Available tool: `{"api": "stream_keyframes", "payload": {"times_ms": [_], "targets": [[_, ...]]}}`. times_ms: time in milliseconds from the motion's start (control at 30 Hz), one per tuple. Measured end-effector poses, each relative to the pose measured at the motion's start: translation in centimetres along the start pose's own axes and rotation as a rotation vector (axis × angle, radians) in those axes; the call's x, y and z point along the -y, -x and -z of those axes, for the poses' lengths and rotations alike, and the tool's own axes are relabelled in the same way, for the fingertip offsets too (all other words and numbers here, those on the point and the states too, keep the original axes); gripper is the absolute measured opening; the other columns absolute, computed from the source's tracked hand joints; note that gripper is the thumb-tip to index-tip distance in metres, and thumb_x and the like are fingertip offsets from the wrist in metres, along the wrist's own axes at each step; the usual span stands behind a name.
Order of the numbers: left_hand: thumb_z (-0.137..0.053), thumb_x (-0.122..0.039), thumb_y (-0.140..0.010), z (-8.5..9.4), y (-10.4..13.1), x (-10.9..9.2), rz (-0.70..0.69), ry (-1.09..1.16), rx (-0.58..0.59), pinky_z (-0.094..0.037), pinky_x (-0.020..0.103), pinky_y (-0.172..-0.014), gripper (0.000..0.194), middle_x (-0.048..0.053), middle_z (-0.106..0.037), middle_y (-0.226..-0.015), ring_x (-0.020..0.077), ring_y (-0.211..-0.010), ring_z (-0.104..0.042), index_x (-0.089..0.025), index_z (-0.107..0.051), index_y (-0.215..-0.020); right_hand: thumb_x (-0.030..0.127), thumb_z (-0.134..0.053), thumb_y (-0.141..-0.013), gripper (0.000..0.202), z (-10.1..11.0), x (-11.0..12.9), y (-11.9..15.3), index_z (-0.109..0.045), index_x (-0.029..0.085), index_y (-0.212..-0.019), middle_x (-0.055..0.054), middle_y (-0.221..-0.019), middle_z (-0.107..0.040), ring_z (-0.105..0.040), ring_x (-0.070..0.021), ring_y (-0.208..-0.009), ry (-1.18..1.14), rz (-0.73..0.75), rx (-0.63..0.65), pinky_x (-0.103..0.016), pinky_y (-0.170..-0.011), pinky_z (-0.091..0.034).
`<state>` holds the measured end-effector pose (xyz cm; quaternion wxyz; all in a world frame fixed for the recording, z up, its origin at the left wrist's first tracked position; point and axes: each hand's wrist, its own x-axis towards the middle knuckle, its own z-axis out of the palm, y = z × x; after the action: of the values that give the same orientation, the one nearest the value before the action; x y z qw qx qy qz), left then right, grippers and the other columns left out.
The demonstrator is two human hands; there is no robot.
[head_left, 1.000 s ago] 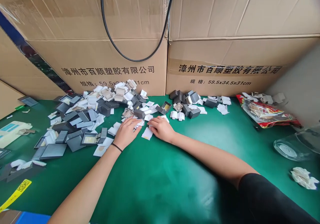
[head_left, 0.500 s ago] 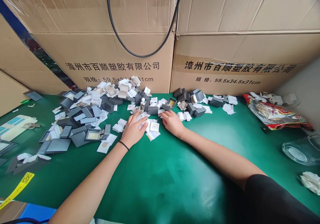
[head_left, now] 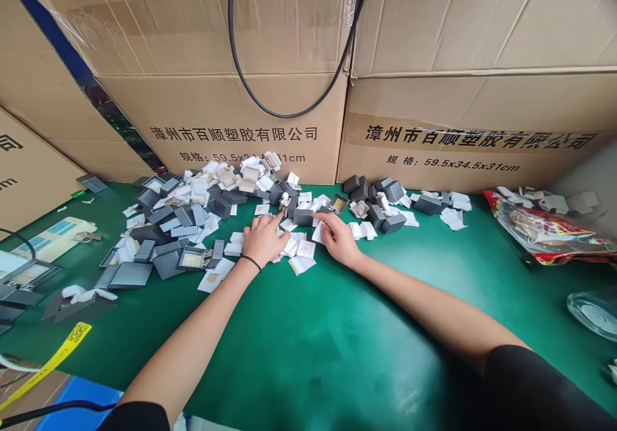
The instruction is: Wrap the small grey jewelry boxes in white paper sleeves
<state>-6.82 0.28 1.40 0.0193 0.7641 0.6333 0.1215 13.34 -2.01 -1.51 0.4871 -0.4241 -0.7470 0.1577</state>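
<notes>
My left hand (head_left: 264, 239) lies palm down with its fingers apart, over white paper pieces at the right edge of a large heap of dark grey boxes and white slips (head_left: 166, 222). A small grey box (head_left: 303, 217) sits between my two hands. My right hand (head_left: 337, 237) has its index finger stretched to that box's right end, its other fingers partly curled, and holds nothing I can see. Just beyond it an open grey box (head_left: 339, 204) shows a yellowish inside. White paper squares (head_left: 302, 264) lie between and below my hands.
Large cardboard cartons (head_left: 241, 106) stand along the back of the green table (head_left: 308, 347), with a black cable (head_left: 289, 115) hanging before them. More grey boxes (head_left: 393, 193) sit at centre right. A red food bag (head_left: 549, 225) and a clear glass (head_left: 595, 312) are at the right.
The view has shifted, so the scene sits slightly further right. My right index finger now stretches further out over the small grey box. My left hand stays by the paper pieces.
</notes>
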Motion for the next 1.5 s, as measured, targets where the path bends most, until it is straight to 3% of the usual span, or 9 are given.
{"api": "stream_keyframes", "payload": {"times_ms": [233, 433, 600, 733, 967, 1100, 1200, 1367, 1500], "targets": [[-0.047, -0.038, -0.078, -0.3, -1.8, -2.1, -0.04, -0.077, -0.042, -0.037, 0.047, -0.083, 0.029, 0.013, -0.055, -0.103, 0.0315, -0.104, -0.047, -0.02, -0.064, -0.093, 0.012, -0.037, -0.077, 0.035, -0.2, -0.9, -0.4, -0.058, 0.018, -0.104, -0.005, -0.1, -0.061, -0.054, -0.0142, -0.075, -0.112, -0.173, -0.058, -0.028, -0.07, -0.045], [-0.059, -0.041, -0.071, -0.2, -3.2, -5.4, -0.23, 0.046, -0.089, -0.033, 0.044, -0.097, 0.067, 0.018, -0.031, -0.141, 0.0338, -0.127, -0.031, -0.012, -0.04, -0.128, 0.012, -0.031, -0.071, 0.024, 0.1, -0.2, -0.4, -0.054, 0.019, -0.072, 0.0, -0.069, -0.056, -0.049, -0.0125, -0.06, -0.149, -0.281, -0.114, -0.025, -0.062, -0.041], [-0.049, -0.042, -0.081, -2.2, -5.0, -7.3, -0.23, 0.168, -0.015, -0.044, 0.04, -0.083, 0.044, 0.013, -0.052, -0.116, 0.0295, -0.101, -0.055, -0.021, -0.048, -0.12, 0.016, -0.033, -0.069, 0.022, 1.7, -0.3, 0.9, -0.055, 0.019, -0.07, 0.002, -0.059, -0.05, -0.044, -0.0124, -0.055, -0.177, -0.4, -0.131, -0.025, -0.056, -0.037], [-0.056, -0.044, -0.077, -2.7, -5.6, -7.4, -0.226, 0.163, -0.065, -0.047, 0.039, -0.072, 0.034, 0.013, -0.052, -0.106, 0.0301, -0.091, -0.058, -0.02, -0.056, -0.101, 0.017, -0.036, -0.067, 0.023, 3.4, -0.9, 2.8, -0.058, 0.019, -0.073, 0.003, -0.054, -0.044, -0.039, -0.0114, -0.049, -0.256, -0.514, -0.082, -0.023, -0.049, -0.031], [-0.047, -0.042, -0.085, -1.2, -3.2, -7.0, -0.294, 0.567, -0.246, -0.046, 0.037, -0.081, 0.025, 0.009, -0.056, -0.098, 0.0229, -0.094, -0.055, -0.019, -0.05, -0.091, 0.029, -0.05, -0.073, 0.021, 3.6, -1.6, 2.9, -0.054, 0.022, -0.093, 0.003, -0.066, -0.049, -0.041, -0.0093, -0.05, -0.512, -0.55, -0.129, -0.021, -0.044, -0.033], [-0.047, -0.05, -0.082, -1.3, -0.3, -7.4, -0.422, 0.763, -0.245, -0.035, 0.041, -0.1, 0.032, 0.012, -0.053, -0.12, 0.0252, -0.12, -0.042, -0.018, -0.05, -0.077, 0.039, -0.057, -0.073, 0.028, 3.5, -1.0, 2.6, -0.051, 0.021, -0.093, 0.005, -0.064, -0.048, -0.039, -0.0071, -0.047, -0.626, -0.615, -0.205, -0.018, -0.038, -0.03], [-0.048, -0.051, -0.081, -1.8, 1.1, -7.8, -0.371, 0.957, -0.16, -0.035, 0.038, -0.099, 0.033, 0.01, -0.056, -0.116, 0.0253, -0.116, -0.045, -0.018, -0.055, -0.079, 0.043, -0.056, -0.075, 0.03, 3.6, -0.5, 2.6, -0.05, 0.02, -0.094, 0.003, -0.067, -0.053, -0.039, -0.0067, -0.045, -0.637, -0.645, -0.226, -0.017, -0.036, -0.028], [-0.044, -0.061, -0.078, -2.4, 1.3, -8.3, 0.085, 1.534, 0.048, -0.047, 0.035, -0.077, 0.044, 0.004, -0.057, -0.068, 0.0219, -0.08, -0.056, -0.019, -0.056, -0.069, 0.039, -0.055, -0.075, 0.031, 3.5, -0.6, 2.5, -0.048, 0.02, -0.099, -0.003, -0.082, -0.061, -0.049, -0.0101, -0.052, -0.622, -0.594, -0.23, -0.021, -0.039, -0.04], [-0.029, -0.075, -0.075, -1.9, 0.9, -8.5, 0.106, 1.848, 0.307, -0.047, 0.041, -0.083, 0.06, 0.002, -0.048, -0.06, 0.0178, -0.07, -0.052, -0.02, -0.045, -0.056, 0.033, -0.055, -0.075, 0.032, 3.4, -1.1, 2.6, -0.049, 0.019, -0.104, -0.006, -0.091, -0.064, -0.06, -0.016, -0.071, -0.566, -0.53, -0.224, -0.031, -0.061, -0.053]]}}
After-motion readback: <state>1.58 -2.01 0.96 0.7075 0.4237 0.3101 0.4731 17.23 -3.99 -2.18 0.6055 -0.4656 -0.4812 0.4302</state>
